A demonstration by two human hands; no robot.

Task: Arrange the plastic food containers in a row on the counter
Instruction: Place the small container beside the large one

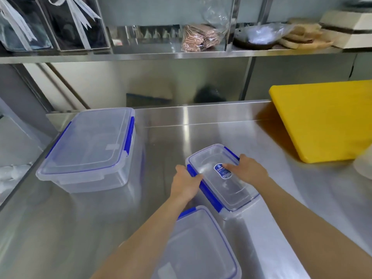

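Three clear plastic containers with blue clips sit on the steel counter [201, 121]. A large container [88, 148] stands at the left. The small container [227, 190] with a label on its lid is in the middle, angled. My left hand [186, 183] grips its left blue clip side and my right hand [248, 170] holds its right edge with the thumb on the lid. A medium container [199, 244] lies closest to me, partly hidden under my left forearm.
A yellow cutting board [326, 119] lies at the right of the counter. A white rounded object [364, 164] shows at the right edge. The shelf above [181, 54] carries packets, bags and boxes. The counter's left edge drops off beside the large container.
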